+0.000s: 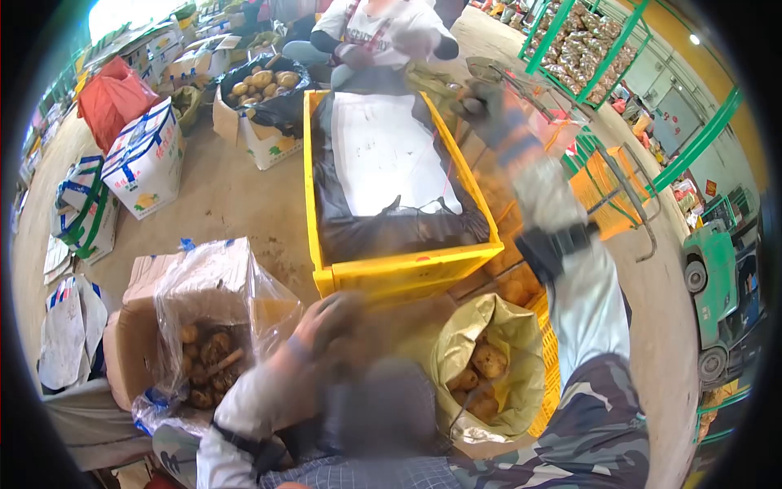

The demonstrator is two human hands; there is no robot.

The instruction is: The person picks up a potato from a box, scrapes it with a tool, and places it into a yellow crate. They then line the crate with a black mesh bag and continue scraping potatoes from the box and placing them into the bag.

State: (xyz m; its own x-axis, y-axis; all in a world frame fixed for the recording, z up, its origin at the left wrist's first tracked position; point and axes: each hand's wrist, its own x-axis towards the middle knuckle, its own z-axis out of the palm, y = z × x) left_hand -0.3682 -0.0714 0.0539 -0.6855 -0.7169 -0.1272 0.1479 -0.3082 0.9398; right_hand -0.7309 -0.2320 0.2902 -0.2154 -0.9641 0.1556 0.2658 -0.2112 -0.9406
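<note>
A yellow crate [407, 269] lined with black plastic [358, 236] stands before me. A white sheet [391, 151] lies over its contents, hiding them. My left hand [336, 319], in a dark glove, is smeared by motion just below the crate's near left corner. Stretched out beyond the crate's far right side is my gloved right hand [485, 106], also blurred, so its fingers do not show clearly. Close to my legs, an olive-yellow sack [521, 342] holds several potatoes [489, 359]. To the left, a cardboard box [130, 350] with clear plastic also contains potatoes [213, 349].
A person [379, 33] in a white top sits beyond the crate. At the far left, a box with a black bag [300, 102] holds potatoes, near white cartons [147, 167] and a red bag [114, 102]. A metal-framed cart [623, 196] and green forklift [717, 273] are on the right.
</note>
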